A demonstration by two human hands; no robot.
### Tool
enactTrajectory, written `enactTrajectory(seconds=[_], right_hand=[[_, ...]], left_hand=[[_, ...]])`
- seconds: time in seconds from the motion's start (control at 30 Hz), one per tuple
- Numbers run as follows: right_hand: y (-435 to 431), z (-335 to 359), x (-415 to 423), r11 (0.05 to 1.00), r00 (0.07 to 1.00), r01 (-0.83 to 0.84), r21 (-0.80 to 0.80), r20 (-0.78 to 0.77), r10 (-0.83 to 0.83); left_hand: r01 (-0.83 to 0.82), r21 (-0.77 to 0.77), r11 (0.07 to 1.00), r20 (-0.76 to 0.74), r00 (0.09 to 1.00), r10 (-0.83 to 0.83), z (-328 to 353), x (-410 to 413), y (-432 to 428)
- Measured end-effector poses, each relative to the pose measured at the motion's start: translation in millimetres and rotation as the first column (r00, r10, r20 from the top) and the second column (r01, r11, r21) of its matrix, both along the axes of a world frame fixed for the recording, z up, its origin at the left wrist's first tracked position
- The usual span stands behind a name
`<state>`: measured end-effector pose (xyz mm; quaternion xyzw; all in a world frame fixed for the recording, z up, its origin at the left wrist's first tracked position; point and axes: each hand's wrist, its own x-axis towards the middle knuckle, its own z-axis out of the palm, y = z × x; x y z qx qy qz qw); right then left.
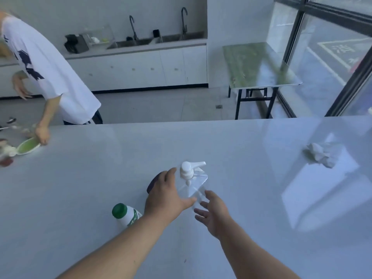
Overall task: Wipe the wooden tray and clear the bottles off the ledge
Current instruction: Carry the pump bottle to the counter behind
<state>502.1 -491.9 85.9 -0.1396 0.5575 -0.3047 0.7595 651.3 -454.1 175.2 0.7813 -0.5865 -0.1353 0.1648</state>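
Note:
A clear pump bottle point(192, 182) with a white pump head stands on the pale counter point(251, 198). My left hand point(167, 195) wraps around its left side, thumb across the front. My right hand point(213, 214) is just to its lower right, fingers spread, fingertips close to the bottle's base. A dark rounded object point(154, 183) shows behind my left hand, mostly hidden. A white bottle with a green cap point(125, 214) stands left of my left forearm. No wooden tray is in view.
A crumpled white tissue point(320, 155) lies at the counter's right. At the far left another person's hand point(42, 135) touches a green bowl point(28, 146) among small items. Beyond the counter are a sink cabinet point(141, 63), a folding table point(259, 65) and windows.

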Motion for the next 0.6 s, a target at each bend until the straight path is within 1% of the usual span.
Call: enactTrajectory(seconds=[0.27, 0.43, 0.53, 0.6], right_hand=[[-16, -36, 1, 0.996, 0.997, -0.071, 0.057, -0.029, 0.073], [-15, -43, 0, 0.994, 0.994, -0.093, 0.051, -0.052, 0.096], [-11, -35, -1, 0.991, 0.986, -0.131, 0.023, -0.103, 0.133], [-8, -28, -5, 0.984, 0.969, -0.177, -0.018, -0.178, 0.171]], left_hand=[[-0.057, 0.083, 0.995, -0.053, 0.997, 0.062, -35, 4, -10], [-0.064, 0.087, 0.994, -0.077, 0.995, 0.07, -47, 4, -11], [-0.047, 0.107, 0.993, -0.079, 0.995, 0.056, -46, 7, -10], [-0.039, 0.122, 0.992, -0.083, 0.995, 0.049, -40, 7, -5]])
